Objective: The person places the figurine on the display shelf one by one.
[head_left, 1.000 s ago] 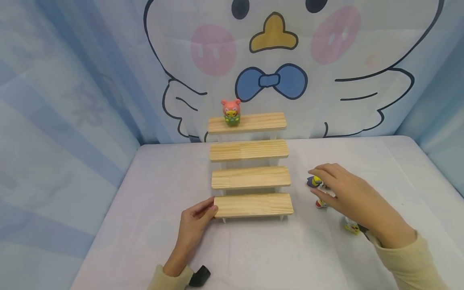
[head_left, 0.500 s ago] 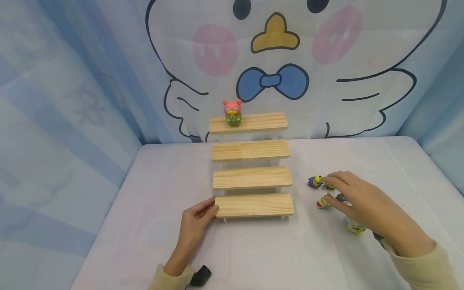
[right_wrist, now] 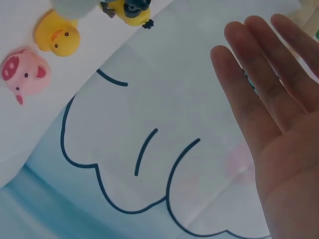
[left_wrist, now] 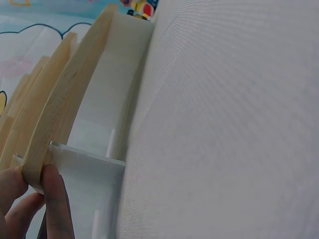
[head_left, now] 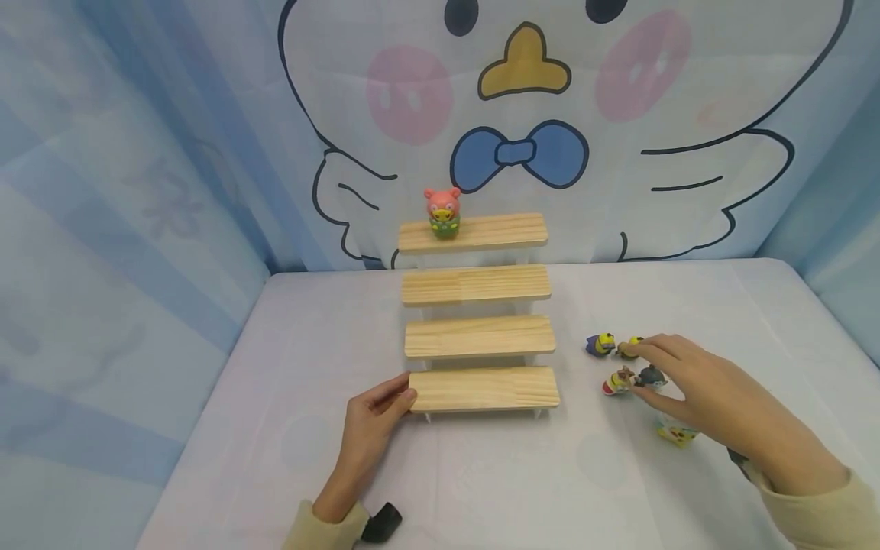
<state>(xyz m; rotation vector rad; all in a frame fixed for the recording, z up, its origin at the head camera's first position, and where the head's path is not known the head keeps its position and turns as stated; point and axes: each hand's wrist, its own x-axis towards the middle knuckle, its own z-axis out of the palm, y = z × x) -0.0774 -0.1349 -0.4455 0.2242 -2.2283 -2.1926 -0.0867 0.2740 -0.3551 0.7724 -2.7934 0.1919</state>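
My left hand (head_left: 374, 420) pinches the left end of the lowest wooden step (head_left: 484, 389) of a four-tier display stand, with the thumb on top. In the left wrist view the fingers (left_wrist: 59, 204) lie along that step's end. My right hand (head_left: 722, 401) hovers with relaxed fingers and nothing in its grasp. Around its fingertips lie small figurines: a purple-and-yellow one (head_left: 601, 344), a yellow-and-brown one (head_left: 627, 348), a red-and-yellow one (head_left: 618, 381) and a grey one (head_left: 651, 376). A white-and-yellow figurine (head_left: 677, 434) is partly hidden under the hand. On the top step stands a pink-and-green figurine (head_left: 443, 214).
In the right wrist view a yellow duck figure (right_wrist: 57, 34) and a pink pig figure (right_wrist: 26, 72) are on the white surface. A cartoon-printed curtain (head_left: 522, 107) hangs behind the white-covered table (head_left: 316, 336).
My right hand has moved right and toward me, off the leftmost figurines, uncovering more of them. The left hand keeps its hold on the lowest step.
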